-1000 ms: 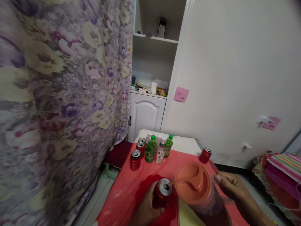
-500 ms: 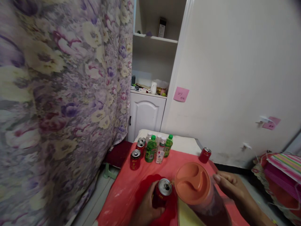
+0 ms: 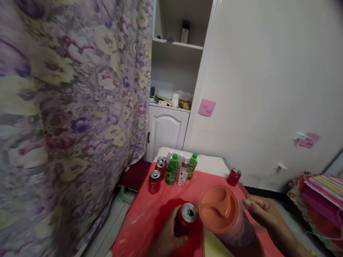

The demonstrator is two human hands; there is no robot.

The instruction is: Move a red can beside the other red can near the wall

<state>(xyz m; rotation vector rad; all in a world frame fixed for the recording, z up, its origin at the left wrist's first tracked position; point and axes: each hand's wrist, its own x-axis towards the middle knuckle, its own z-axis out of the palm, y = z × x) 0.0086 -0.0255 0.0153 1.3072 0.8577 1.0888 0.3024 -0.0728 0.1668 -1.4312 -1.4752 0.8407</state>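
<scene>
My left hand [image 3: 168, 233] is closed around a dark red drink can [image 3: 184, 221]; its silver top faces up with the opening showing. Just right of the can stands a clear plastic pitcher [image 3: 241, 235] with an orange lid [image 3: 219, 208], its lower part cut off by the picture edge. At the pitcher's right side, my right hand [image 3: 264, 214] has curled fingers, seemingly round a see-through handle that is hard to make out. A yellowish flat thing [image 3: 215, 244] lies between can and pitcher, partly hidden.
On the red-covered table [image 3: 139, 221], several red cans [image 3: 154, 182] and green-capped and white-capped bottles [image 3: 172, 171] cluster at the back left. Another red can [image 3: 234, 176] stands by the right edge. A floral curtain [image 3: 80, 107] hangs at left; a white cabinet [image 3: 168, 125] is behind.
</scene>
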